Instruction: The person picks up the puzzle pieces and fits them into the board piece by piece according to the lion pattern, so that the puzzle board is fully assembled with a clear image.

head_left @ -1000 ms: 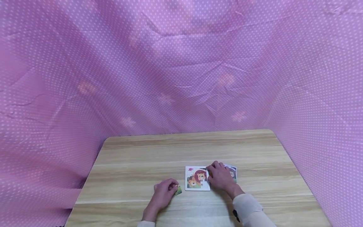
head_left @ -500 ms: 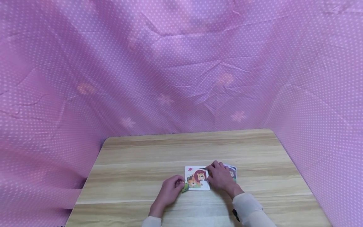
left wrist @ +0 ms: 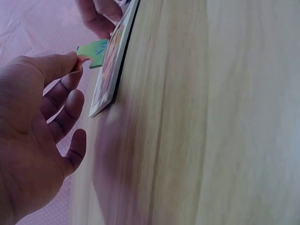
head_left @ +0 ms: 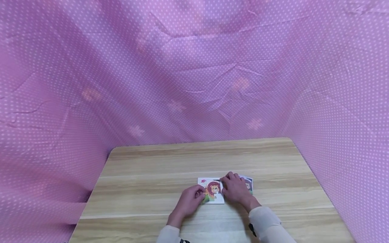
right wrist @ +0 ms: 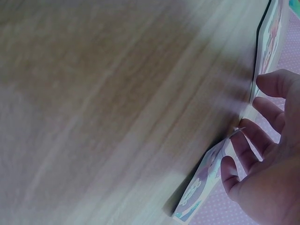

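My left hand [head_left: 188, 201] pinches a green puzzle piece [left wrist: 95, 51] between thumb and forefinger, its other fingers loosely bent. The piece is over the lower left part of a white-framed lion puzzle board [head_left: 219, 200]; whether it touches the board I cannot tell. Several pieces lie in the board, and a white gap shows at its lower right. My right hand [head_left: 236, 189] rests at the board's right edge, with the thumb touching that edge in the right wrist view. Its farther fingers lie by a lion picture card [right wrist: 197, 190], which the hand partly covers.
The wood-grain table [head_left: 146, 168] carries the board and the card near its front middle. A pink dotted cloth [head_left: 194, 84] hangs behind the table and along both sides.
My left hand has moved to the right with the green puzzle piece, from the table left of the board to over its lower left part. The right hand has stayed in place.
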`<state>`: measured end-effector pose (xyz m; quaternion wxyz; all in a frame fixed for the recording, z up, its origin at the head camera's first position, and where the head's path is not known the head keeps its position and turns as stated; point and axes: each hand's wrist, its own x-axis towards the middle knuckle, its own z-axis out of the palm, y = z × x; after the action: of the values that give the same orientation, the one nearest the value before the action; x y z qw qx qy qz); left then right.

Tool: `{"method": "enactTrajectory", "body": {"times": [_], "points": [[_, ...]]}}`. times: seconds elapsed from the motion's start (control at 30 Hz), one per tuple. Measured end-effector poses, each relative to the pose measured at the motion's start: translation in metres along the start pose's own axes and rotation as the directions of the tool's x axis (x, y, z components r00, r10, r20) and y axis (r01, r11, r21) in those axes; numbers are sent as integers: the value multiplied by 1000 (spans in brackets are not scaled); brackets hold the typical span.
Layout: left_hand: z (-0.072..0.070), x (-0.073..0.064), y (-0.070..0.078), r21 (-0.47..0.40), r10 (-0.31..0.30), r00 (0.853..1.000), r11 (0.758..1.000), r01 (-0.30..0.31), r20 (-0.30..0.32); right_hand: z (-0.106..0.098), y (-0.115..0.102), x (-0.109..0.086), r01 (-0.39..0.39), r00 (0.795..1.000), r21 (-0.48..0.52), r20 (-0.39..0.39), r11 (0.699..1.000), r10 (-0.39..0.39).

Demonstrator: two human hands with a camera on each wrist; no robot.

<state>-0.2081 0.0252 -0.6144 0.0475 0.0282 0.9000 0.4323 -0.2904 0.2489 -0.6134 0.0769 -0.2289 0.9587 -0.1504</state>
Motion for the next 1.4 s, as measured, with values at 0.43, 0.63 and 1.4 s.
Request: {"method": "enactTrajectory", "body": {"times": [0.43, 0.63, 1.4], "points": [[17, 10, 13, 87, 64, 998, 994, -62, -16, 1, 2, -3, 15, 1000, -31, -18, 999, -15], [22, 15, 18, 129, 59, 998, 990, -55, -29, 0, 1, -4, 18, 1000, -32, -10, 999, -18], [45, 29, 25, 208, 181, 983, 963, -172, -24, 1, 5, -7, 29, 1000, -32, -5, 999, -29]]}}
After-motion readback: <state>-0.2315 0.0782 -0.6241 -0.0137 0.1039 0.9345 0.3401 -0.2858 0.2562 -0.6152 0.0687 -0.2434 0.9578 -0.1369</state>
